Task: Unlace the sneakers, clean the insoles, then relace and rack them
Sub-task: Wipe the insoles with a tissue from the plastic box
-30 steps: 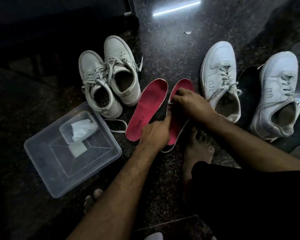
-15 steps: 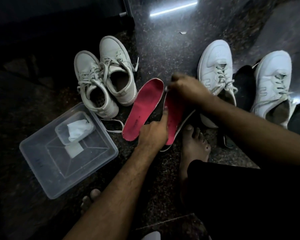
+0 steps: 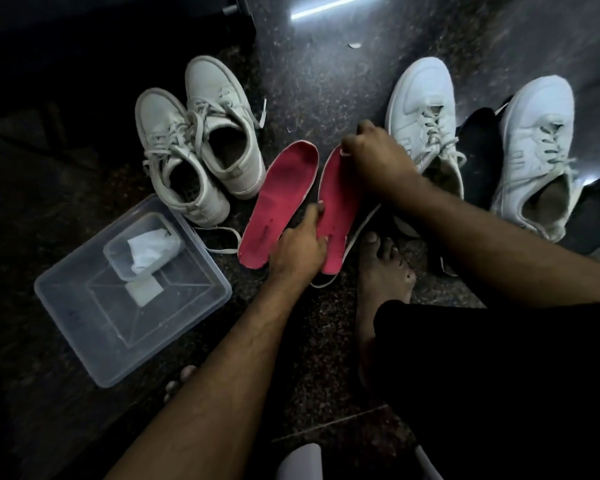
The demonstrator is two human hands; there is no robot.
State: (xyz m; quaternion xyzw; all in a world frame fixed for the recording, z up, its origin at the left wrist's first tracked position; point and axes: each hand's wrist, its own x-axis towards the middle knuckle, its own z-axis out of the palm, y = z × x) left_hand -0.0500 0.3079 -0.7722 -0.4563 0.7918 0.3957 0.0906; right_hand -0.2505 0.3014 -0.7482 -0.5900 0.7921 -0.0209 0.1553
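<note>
Left hand (image 3: 300, 251) fingers curled, right hand (image 3: 378, 157) pinching, forearms extended

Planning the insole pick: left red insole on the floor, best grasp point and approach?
Pinch the left red insole at its toe end, from above and the far side. It lies flat, the toe edge is free, and the left hand covers the heel.

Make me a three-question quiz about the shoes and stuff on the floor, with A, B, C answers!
1. Where is the clear plastic box?
A. left of the red insoles
B. between the white shoes
C. on a shelf

2. How many red insoles lie on the floor?
A. one
B. two
C. four

3. What is the right hand doing?
A. resting open
B. gripping an insole's top
C. holding a cloth

Answers: 1 A, it sits left of the left insole. 2 B, a second insole lies beside it. 3 B, fingers curl over that insole's tip.
</note>
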